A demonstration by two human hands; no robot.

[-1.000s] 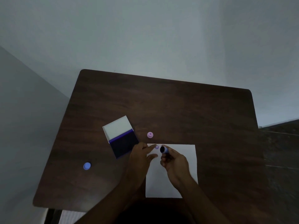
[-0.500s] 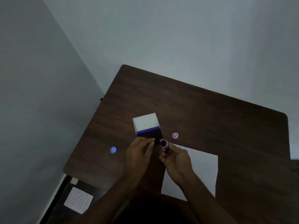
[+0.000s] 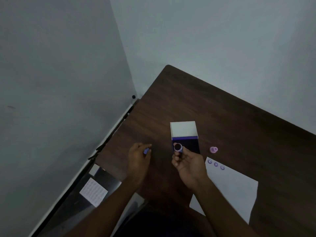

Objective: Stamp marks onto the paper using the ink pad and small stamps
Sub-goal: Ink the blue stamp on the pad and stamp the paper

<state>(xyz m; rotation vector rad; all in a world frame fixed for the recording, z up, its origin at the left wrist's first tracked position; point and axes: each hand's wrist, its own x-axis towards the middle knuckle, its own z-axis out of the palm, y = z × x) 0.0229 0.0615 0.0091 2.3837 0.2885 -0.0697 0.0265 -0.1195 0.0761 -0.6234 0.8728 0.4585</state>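
My right hand (image 3: 188, 161) holds a small blue stamp (image 3: 178, 147) with its dark inked face turned up, just over the near edge of the open ink pad (image 3: 185, 137), whose white lid is folded back. My left hand (image 3: 138, 158) has reached left and closes its fingers on the small blue cap (image 3: 146, 150) on the table. A pink stamp (image 3: 213, 150) lies on the table to the right of the pad. The white paper (image 3: 230, 187) lies at the right, with three smiley marks (image 3: 215, 164) along its top edge.
The dark wooden table (image 3: 222, 117) stands in a corner, its left edge near the wall. On the floor to the left lie a white sheet with a dotted grid (image 3: 93, 192) and a small white box (image 3: 94, 169).
My head turned left, so everything shifted right in view. My left hand moved left from beside the ink pad to the blue cap. My right hand kept the stamp near the pad.
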